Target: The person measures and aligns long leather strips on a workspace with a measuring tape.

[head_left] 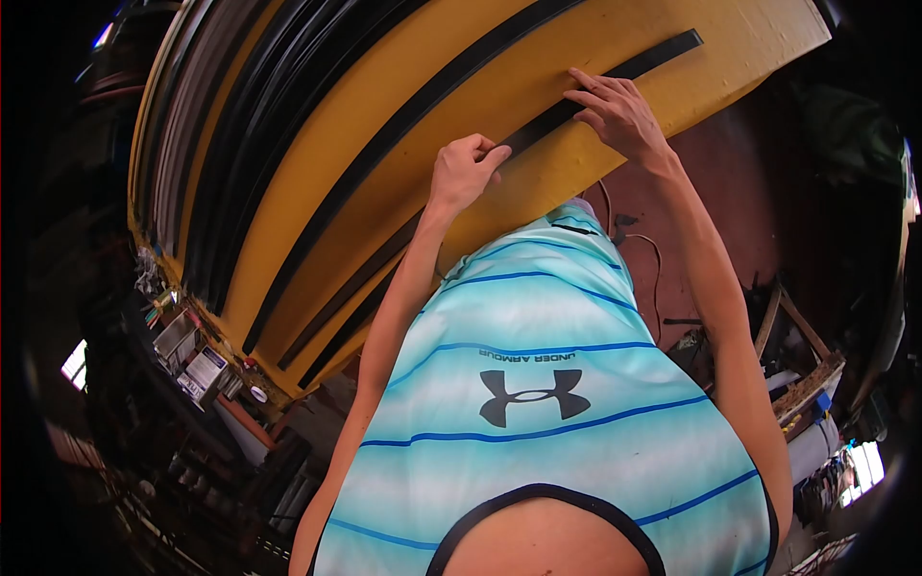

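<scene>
Strip (543, 127), black, flat on yellow table (768, 43), both hands on or over it.
Left hand (468, 171) looks pinched on the strip, thumb against curled fingers; right hand (619, 113) loose, fingers spread above the strip's farther part, contact uncertain from where I stand. More strips (257, 134) lie across the table to the left. Step in hand, my reading: positioning or feeling along the strip. Next move seems to call for a steady left pinch and light right fingertips.
</scene>
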{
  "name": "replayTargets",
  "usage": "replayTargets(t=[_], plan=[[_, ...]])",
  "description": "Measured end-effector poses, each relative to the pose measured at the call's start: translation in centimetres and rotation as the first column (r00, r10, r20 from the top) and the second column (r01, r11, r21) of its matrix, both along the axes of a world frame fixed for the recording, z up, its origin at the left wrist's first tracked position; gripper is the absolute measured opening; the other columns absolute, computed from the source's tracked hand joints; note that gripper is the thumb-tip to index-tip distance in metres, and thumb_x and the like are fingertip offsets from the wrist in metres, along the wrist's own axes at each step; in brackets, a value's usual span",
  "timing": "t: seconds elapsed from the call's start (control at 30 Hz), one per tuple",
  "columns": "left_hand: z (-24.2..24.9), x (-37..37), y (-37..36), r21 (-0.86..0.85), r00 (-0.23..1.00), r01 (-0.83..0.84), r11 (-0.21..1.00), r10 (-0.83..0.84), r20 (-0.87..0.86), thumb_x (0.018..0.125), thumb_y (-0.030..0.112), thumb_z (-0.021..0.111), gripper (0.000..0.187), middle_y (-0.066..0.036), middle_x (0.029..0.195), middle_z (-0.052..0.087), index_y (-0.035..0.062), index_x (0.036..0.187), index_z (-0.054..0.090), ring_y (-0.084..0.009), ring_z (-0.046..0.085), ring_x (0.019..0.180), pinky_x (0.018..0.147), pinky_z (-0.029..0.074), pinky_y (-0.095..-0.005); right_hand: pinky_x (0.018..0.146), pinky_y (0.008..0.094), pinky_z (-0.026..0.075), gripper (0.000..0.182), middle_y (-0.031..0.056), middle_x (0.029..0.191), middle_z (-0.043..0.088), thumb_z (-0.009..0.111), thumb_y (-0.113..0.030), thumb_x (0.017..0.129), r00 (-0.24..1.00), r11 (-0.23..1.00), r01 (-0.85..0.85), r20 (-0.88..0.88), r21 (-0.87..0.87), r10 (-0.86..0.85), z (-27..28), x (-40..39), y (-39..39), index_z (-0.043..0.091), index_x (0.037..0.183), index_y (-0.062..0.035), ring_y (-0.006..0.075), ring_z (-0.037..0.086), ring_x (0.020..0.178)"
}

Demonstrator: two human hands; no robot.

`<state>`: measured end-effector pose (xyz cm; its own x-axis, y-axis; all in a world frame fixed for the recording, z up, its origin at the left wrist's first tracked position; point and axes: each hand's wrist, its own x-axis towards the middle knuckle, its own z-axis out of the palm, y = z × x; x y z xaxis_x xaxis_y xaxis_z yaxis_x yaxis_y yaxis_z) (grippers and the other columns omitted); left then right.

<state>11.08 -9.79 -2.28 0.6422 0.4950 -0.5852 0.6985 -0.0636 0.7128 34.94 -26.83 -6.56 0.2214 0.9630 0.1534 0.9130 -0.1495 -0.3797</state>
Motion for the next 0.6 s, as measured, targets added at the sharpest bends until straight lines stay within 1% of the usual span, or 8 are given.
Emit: replayTargets(t=[0.17, 0.33, 0.37, 0.4, 0.47, 0.5, 0.57, 0.6], plan=[[0.1, -0.2, 0.0, 0.003, 1.0, -0.001, 1.0, 0.001, 0.028, 0.094, 0.031, 0.073, 0.031, -0.008, 0.069, 0.073, -0.0001, 0.097, 0.073, -0.0136, 0.065, 0.058, 0.061, 0.049, -0.0289, 0.11, 0.041, 0.04, 0.035, 0.0029, 0.154, 0.052, 0.075, -0.021, 0.089, 0.997, 0.994, -0.078, -0.011, -0.077, 0.077, 0.9, 0.8, 0.3, 0.067, 0.122, -0.0139, 0.0251, 0.059, 0.125], [0.5, -0.6, -1.0, 0.017, 0.997, -0.001, 1.0, 0.0, 0.074, 0.094, 0.029, 0.074, 0.029, -0.009, 0.07, 0.073, -0.0003, 0.096, 0.073, -0.0137, 0.068, 0.06, 0.061, 0.05, -0.0291, 0.115, 0.0446, 0.037, 0.042, 0.0053, 0.149, 0.056, 0.078, -0.024, 0.085, 0.964, 0.977, -0.207, 0.162, -0.043, 0.211, 1.7, 1.0, 0.4, 0.065, 0.122, -0.009, 0.0236, 0.059, 0.123], [0.1, -0.7, -1.4, 0.037, 0.991, -0.008, 0.999, 0.003, 0.135, 0.094, 0.026, 0.074, 0.026, -0.007, 0.068, 0.072, -0.0004, 0.095, 0.072, -0.0105, 0.064, 0.058, 0.058, 0.048, -0.0267, 0.115, 0.0446, 0.037, 0.042, 0.0053, 0.149, 0.056, 0.078, -0.024, 0.085, 0.963, 0.977, -0.21, 0.163, -0.045, 0.215, 1.8, 0.8, 0.5, 0.065, 0.122, -0.009, 0.0236, 0.059, 0.123], [-0.1, -0.8, -1.7, 0.057, 0.981, -0.017, 0.998, 0.006, 0.195, 0.095, 0.023, 0.075, 0.024, -0.004, 0.067, 0.071, -0.0005, 0.095, 0.072, -0.0073, 0.061, 0.057, 0.055, 0.045, -0.0242, 0.116, 0.0452, 0.036, 0.042, 0.0055, 0.146, 0.058, 0.078, -0.023, 0.084, 0.96, 0.968, -0.247, 0.121, -0.054, 0.252, 1.8, 0.2, 0.6, 0.065, 0.121, -0.0083, 0.0236, 0.059, 0.123], [0.1, -0.7, -2.2, 0.058, 0.98, -0.029, 0.998, 0.017, 0.198, 0.095, 0.022, 0.075, 0.024, -0.005, 0.067, 0.071, -0.0009, 0.095, 0.072, -0.0079, 0.062, 0.058, 0.056, 0.046, -0.0246, 0.116, 0.0457, 0.038, 0.045, 0.0057, 0.141, 0.061, 0.079, -0.021, 0.082, 0.953, 0.951, -0.302, 0.014, -0.064, 0.303, 2.1, -0.9, 1.2, 0.065, 0.123, -0.0079, 0.0256, 0.058, 0.124], [0.2, -0.6, -2.3, 0.062, 0.98, -0.035, 0.997, 0.022, 0.199, 0.094, 0.022, 0.075, 0.023, -0.006, 0.067, 0.071, -0.0014, 0.095, 0.072, -0.0085, 0.064, 0.06, 0.058, 0.047, -0.025, 0.116, 0.0457, 0.038, 0.045, 0.0057, 0.141, 0.061, 0.079, -0.021, 0.082, 0.951, 0.949, -0.309, 0.014, -0.065, 0.31, 2.2, -1.2, 1.4, 0.065, 0.123, -0.0079, 0.0256, 0.058, 0.124], [0.0, -0.7, -2.5, 0.068, 0.979, -0.03, 0.997, 0.016, 0.203, 0.094, 0.021, 0.075, 0.023, -0.006, 0.067, 0.071, -0.0016, 0.095, 0.072, -0.0087, 0.064, 0.06, 0.058, 0.047, -0.0252, 0.112, 0.043, 0.041, 0.047, 0.0074, 0.129, 0.064, 0.08, -0.019, 0.081, 0.938, 0.934, -0.346, -0.037, -0.09, 0.344, 2.2, -1.7, 1.8, 0.065, 0.125, -0.009, 0.0274, 0.058, 0.122], [-0.1, -0.7, -2.4, 0.075, 0.979, -0.017, 0.997, 0.002, 0.205, 0.094, 0.021, 0.075, 0.023, -0.007, 0.067, 0.071, -0.0018, 0.095, 0.072, -0.0088, 0.064, 0.06, 0.058, 0.047, -0.0255, 0.108, 0.0411, 0.044, 0.048, 0.0078, 0.122, 0.064, 0.081, -0.017, 0.08, 0.941, 0.94, -0.337, -0.022, -0.057, 0.337, 2.0, -1.7, 2.0, 0.064, 0.125, -0.0099, 0.0289, 0.059, 0.12]])
